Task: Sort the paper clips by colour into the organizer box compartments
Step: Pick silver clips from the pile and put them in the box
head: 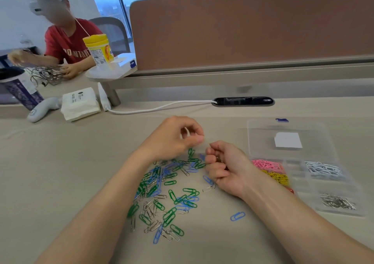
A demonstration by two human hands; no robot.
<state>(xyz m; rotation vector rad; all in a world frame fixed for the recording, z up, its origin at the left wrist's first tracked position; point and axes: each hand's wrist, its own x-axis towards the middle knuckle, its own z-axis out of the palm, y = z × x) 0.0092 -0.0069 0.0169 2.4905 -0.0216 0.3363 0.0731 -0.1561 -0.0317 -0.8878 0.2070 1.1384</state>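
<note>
While the left hand (174, 137) hovers, paper clips (170, 182) lie beside it.

One view only, worn on the person's head: wide-angle, it looked forward and down across the desk (60, 182). The left hand (174, 138) and right hand (226, 168) sat close under the lens at centre, paper clips (166, 199) just below, organizer box (263, 134) at right, and the divider panel (242, 27) filled the far top.

Beige table (60, 172) — on it loose paper clips (170, 182), a clear organizer box (293, 164), a white packet (80, 104) and a cable (153, 109).
</note>
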